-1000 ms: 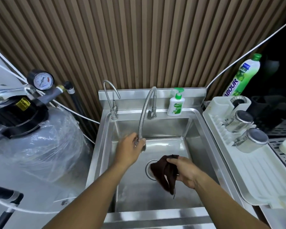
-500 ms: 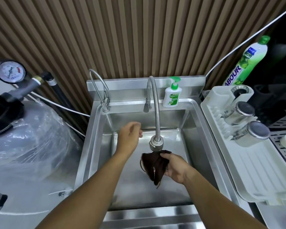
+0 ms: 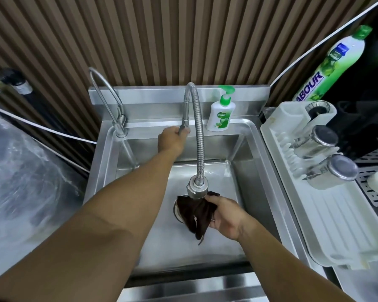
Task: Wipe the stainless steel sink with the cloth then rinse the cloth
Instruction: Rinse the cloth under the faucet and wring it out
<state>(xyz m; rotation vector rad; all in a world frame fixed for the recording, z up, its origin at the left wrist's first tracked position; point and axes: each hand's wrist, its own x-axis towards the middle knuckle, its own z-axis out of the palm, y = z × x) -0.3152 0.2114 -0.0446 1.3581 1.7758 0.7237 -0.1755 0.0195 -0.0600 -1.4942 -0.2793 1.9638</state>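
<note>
A dark brown cloth [image 3: 195, 214] hangs bunched in my right hand [image 3: 226, 216], which grips it over the drain of the stainless steel sink [image 3: 234, 168]. The spray head of the flexible metal faucet [image 3: 197, 188] sits right above the cloth. My left hand [image 3: 172, 141] reaches to the back of the sink, its fingers curled round the faucet's handle [image 3: 183, 130]. I see no water stream.
A second thin gooseneck tap [image 3: 118, 125] stands at the sink's back left. A Dettol soap pump [image 3: 219, 115] sits on the back ledge. Right of the sink, a white drying rack [image 3: 327, 225] holds two steel cups. A plastic-wrapped tank [image 3: 24, 182] stands left.
My left hand let go of the spray head, left it over the cloth, and moved back to the faucet handle. My right hand kept the cloth near the drain.
</note>
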